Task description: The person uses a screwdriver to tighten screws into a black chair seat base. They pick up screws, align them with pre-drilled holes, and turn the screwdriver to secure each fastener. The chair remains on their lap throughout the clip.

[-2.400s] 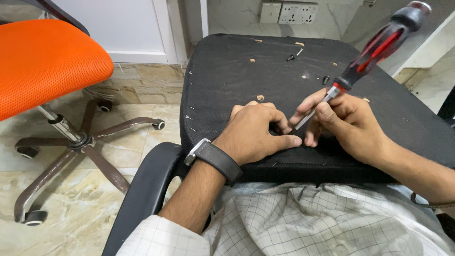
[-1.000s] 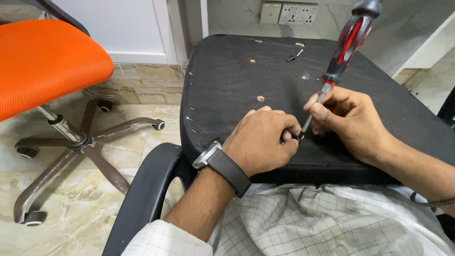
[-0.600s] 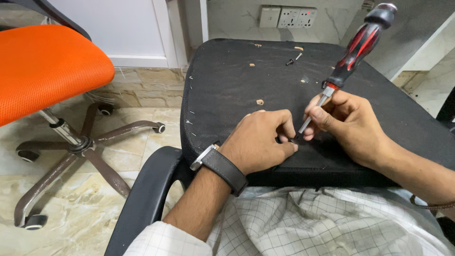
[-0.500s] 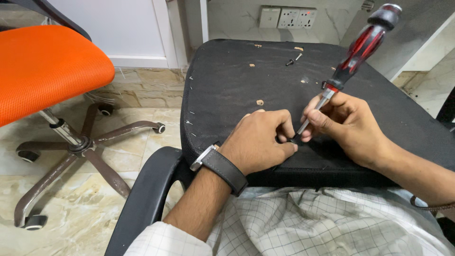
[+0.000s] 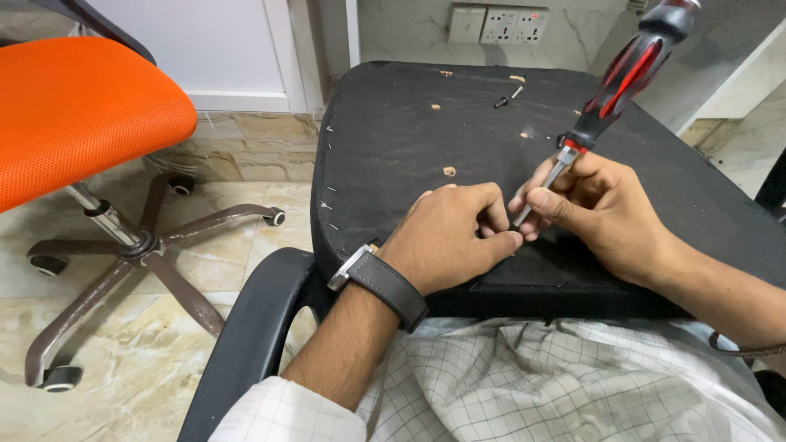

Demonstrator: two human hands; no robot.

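Note:
A black fabric-covered chair seat panel (image 5: 409,139) lies upside down across my lap. My right hand (image 5: 602,209) pinches the metal shaft of a red-and-black screwdriver (image 5: 624,78), whose handle tilts up and to the right. Its tip meets the panel right beside my left fingertips. My left hand (image 5: 450,237), with a dark watch on the wrist, rests curled on the panel; its fingers pinch at the spot under the tip. Whatever sits between those fingers is hidden.
A black screw (image 5: 502,101) and small wood-coloured bits (image 5: 449,171) lie on the far part of the panel. An orange office chair (image 5: 78,115) with a wheeled base stands at left on the marble floor. A black armrest (image 5: 262,327) curves below the panel. Wall sockets (image 5: 499,23) are behind.
The screwdriver handle has swung between upright and tilted right while its tip stayed at the same spot. My left hand has barely shifted.

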